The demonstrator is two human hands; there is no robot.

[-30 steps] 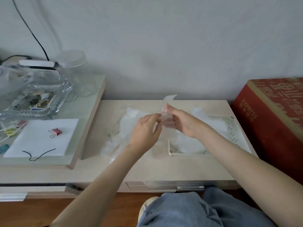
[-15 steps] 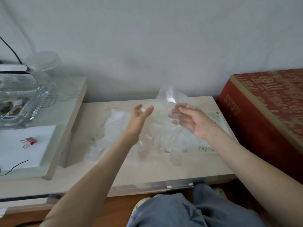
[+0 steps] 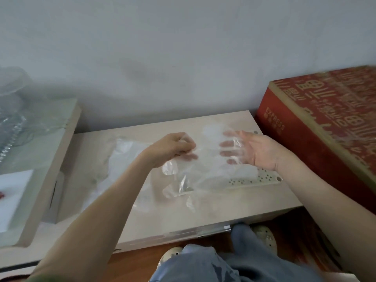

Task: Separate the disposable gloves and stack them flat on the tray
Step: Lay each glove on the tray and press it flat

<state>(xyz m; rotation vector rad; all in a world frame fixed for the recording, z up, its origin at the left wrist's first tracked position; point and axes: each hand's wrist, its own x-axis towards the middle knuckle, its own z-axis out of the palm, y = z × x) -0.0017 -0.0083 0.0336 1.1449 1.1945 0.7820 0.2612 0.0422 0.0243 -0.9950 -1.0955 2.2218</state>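
Note:
A clear disposable glove (image 3: pixel 201 171) hangs stretched between my two hands, just above the white perforated tray (image 3: pixel 264 180). My left hand (image 3: pixel 173 148) pinches the glove's left edge with curled fingers. The fingers of my right hand (image 3: pixel 254 151) are straight and spread, and they show through the film that lies over them. More clear gloves lie flat in the tray under the held one. A loose pile of gloves (image 3: pixel 126 159) lies on the low beige table (image 3: pixel 203 212), left of my left hand.
A large red cardboard box (image 3: pixel 325 129) stands close against the tray's right side. A raised side table (image 3: pixel 40 159) with a clear glass dish (image 3: pixel 12 123) and white paper is at the left. My knees and shoes are below the table's front edge.
My hands have moved apart and down, and the glove is now spread out low over the tray. My left hand went from open to pinching the glove. The view has shifted right.

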